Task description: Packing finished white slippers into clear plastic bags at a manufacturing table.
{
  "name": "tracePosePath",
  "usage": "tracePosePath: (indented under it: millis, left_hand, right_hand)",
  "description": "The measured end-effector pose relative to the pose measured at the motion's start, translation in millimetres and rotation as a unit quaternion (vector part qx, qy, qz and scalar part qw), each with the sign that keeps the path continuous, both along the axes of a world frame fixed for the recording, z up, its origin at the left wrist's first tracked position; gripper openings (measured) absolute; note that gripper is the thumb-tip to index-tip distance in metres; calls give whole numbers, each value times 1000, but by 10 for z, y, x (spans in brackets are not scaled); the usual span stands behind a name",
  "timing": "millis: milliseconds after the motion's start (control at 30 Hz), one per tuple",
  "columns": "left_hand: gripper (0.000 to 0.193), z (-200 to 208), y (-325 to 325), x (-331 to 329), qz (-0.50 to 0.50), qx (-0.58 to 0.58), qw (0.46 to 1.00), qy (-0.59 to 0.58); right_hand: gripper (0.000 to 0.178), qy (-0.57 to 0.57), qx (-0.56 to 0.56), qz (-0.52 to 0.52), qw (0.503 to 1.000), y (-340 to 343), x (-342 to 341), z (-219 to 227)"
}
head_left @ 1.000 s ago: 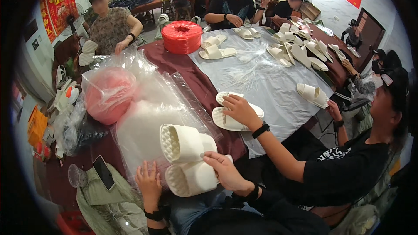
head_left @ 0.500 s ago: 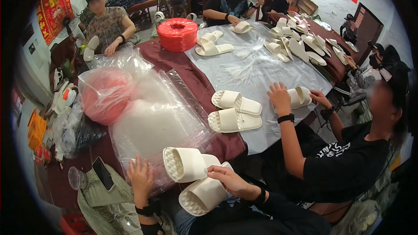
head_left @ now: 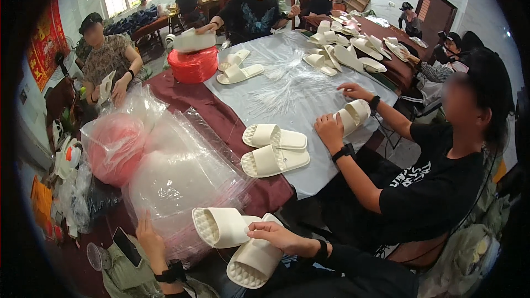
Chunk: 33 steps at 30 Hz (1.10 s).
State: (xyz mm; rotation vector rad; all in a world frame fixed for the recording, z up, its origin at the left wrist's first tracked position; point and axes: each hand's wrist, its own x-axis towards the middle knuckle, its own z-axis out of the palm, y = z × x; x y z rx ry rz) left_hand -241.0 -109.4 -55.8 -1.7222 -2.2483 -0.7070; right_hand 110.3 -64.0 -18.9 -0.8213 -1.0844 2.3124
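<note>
My right hand (head_left: 276,237) grips a pair of white slippers at the bottom of the head view. One slipper (head_left: 221,226) points left with its studded sole showing; the other slipper (head_left: 254,262) hangs below it. My left hand (head_left: 148,236) rests with fingers spread on the near edge of a stack of clear plastic bags (head_left: 182,182), just left of the slippers. A dark band sits on each wrist.
A second pair of white slippers (head_left: 273,149) lies on the plastic-covered table (head_left: 287,88). A seated co-worker's hands (head_left: 331,129) handle another slipper (head_left: 353,116). A red basin (head_left: 116,146) sits wrapped in plastic, a red tub (head_left: 193,65) farther back, and a phone (head_left: 127,245) by my left wrist.
My right hand brought the slippers lower and nearer to me. My left hand slid left along the bags. The co-worker let go of the pair on the table and took another slipper.
</note>
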Motion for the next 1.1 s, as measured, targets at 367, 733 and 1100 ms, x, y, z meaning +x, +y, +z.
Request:
tracePosePath:
  millis: [367, 733, 1100]
  left_hand:
    - [59, 183, 130, 256, -79, -23, 994, 71]
    - [63, 329, 144, 250, -120, -12, 990, 76]
    - [56, 435, 134, 510, -139, -3, 974, 176]
  right_hand:
    - [22, -73, 25, 24, 997, -19, -14, -20]
    - [22, -85, 31, 17, 996, -22, -26, -32]
    - [23, -76, 19, -20, 997, -36, -5, -11]
